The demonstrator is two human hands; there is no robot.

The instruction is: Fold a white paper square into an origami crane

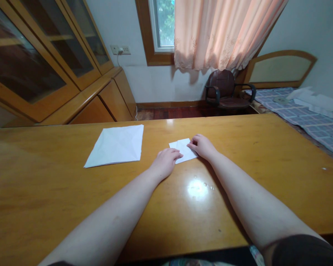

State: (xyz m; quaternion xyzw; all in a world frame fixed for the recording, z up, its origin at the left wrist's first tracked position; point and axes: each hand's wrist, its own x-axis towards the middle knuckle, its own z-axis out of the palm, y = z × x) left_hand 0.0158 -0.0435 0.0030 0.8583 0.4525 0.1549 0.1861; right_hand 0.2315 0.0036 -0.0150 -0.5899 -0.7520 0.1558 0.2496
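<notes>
1. While both forearms reach out from the near edge of the wooden table (238, 177), a bright glare patch and a few small droplets lie on the tabletop between them.
2. Left hand (166, 162): palm down on the near-left corner of the folded paper (184, 151). The fingers curl forward and close together. Their tips are hidden behind the knuckles, so I cannot tell whether they press or grip.
3. Right hand (202, 146): fingers bunched narrow, tips closed on the paper's far-right edge.
4. Folded paper: small, white, flat on the table at mid-depth between the two hands and touching both. A crease line shows across its top face.
5. Judgement: the step in hand looks like setting a fold, with one hand pinning and the other working the edge. A further crease would call for matched edges and firm, even fingertip pressure, with the pinning hand kept from sliding on the glossy surface.
6. Left of the hands, apart from them: a larger sheet of white paper (116, 145) lies flat, faint creases visible.
7. Beyond the table: a glass-fronted wooden cabinet (44, 66) at left, a dark armchair (224, 90) under a peach curtain (222, 33) and window (165, 22), and a bed (308, 114) with a checked cover at right.
</notes>
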